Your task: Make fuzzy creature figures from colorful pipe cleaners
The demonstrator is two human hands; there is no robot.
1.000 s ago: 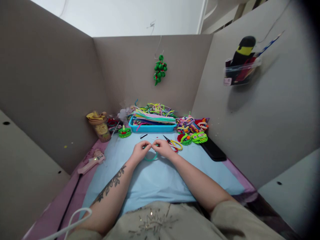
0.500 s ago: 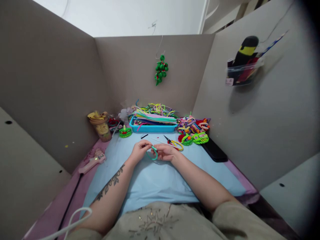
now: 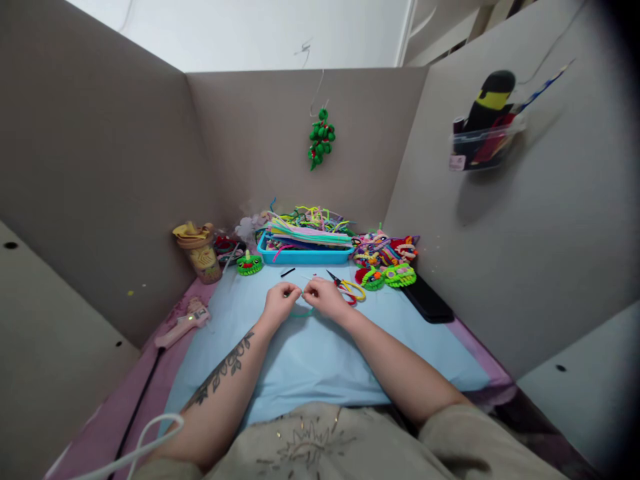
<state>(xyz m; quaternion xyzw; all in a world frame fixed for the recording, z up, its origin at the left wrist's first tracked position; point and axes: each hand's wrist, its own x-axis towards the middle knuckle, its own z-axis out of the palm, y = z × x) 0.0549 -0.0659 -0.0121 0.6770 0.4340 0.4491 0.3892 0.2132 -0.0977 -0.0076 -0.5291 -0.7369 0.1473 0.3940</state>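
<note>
My left hand (image 3: 278,303) and my right hand (image 3: 324,298) meet fingertip to fingertip over the light blue mat (image 3: 320,353). Between them they pinch a teal pipe cleaner (image 3: 303,312) bent into a loop, which hangs down just below the fingers. Only the lower arc of the loop shows; the rest is hidden by my fingers. Scissors with yellow and red handles (image 3: 347,288) lie just to the right of my right hand.
A blue tray (image 3: 305,256) piled with pipe cleaners stands at the back. Finished colourful pieces (image 3: 385,263) sit at the back right, a green one (image 3: 249,265) at the left. A jar (image 3: 203,253), a pink glue gun (image 3: 183,323) and a black phone (image 3: 427,300) flank the mat.
The loop stood upright between my hands half a second ago; now my fingertips have closed together again and the loop hangs low beneath them.
</note>
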